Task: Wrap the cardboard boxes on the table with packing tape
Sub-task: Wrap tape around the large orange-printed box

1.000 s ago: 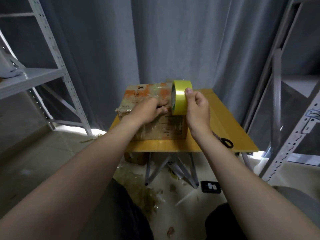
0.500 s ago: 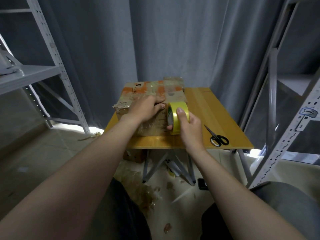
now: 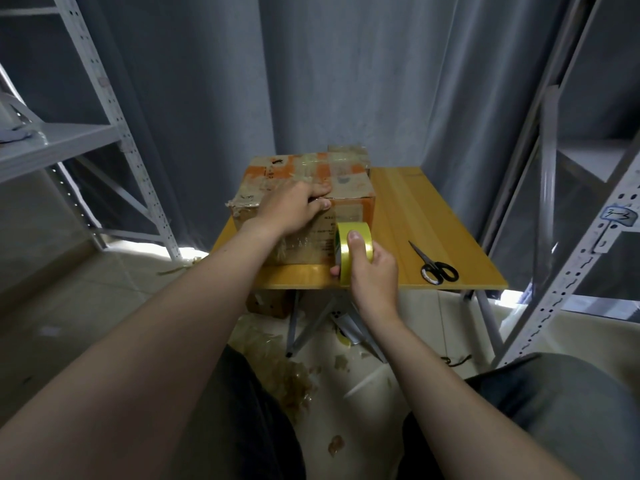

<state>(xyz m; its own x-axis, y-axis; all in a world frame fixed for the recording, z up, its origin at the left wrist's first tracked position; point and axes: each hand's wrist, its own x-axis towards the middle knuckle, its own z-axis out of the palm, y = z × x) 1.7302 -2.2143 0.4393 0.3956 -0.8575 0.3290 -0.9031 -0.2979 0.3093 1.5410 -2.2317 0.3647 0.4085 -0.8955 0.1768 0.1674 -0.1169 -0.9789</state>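
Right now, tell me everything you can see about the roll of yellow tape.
The roll of tape is a glossy yellow ring, plastic-looking, with a wide band, held on edge with its hole facing sideways. The right hand grips it: thumb over the band, a fingertip showing at its lower left. It sits low by the front face of the cardboard box, near the front edge of the table. Whether it touches box or table cannot be told.
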